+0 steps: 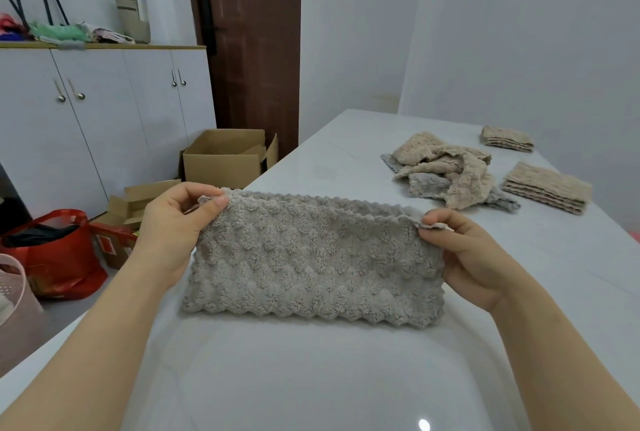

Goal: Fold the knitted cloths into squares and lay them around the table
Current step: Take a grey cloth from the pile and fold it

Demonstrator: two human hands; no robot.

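One white table (311, 378) is running out of frame at its near edge. Over it a grey cloth (311, 257), doubled into a long rectangle, is hanging with its lower edge seeming to rest on the top. The left hand (169, 226) and right hand (467, 257) are pinching its upper corners, thumbs in front, the other fingers hiding behind. Farther right a rumpled heap (450, 174) is lying beside a near stack (547, 188) and a far stack (507, 139), their layers too small to count

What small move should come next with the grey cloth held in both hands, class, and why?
Probably bring the left hand across to the right hand, folding the grey cloth sideways. It is a long rectangle now, pinched at both top corners, not yet a square.
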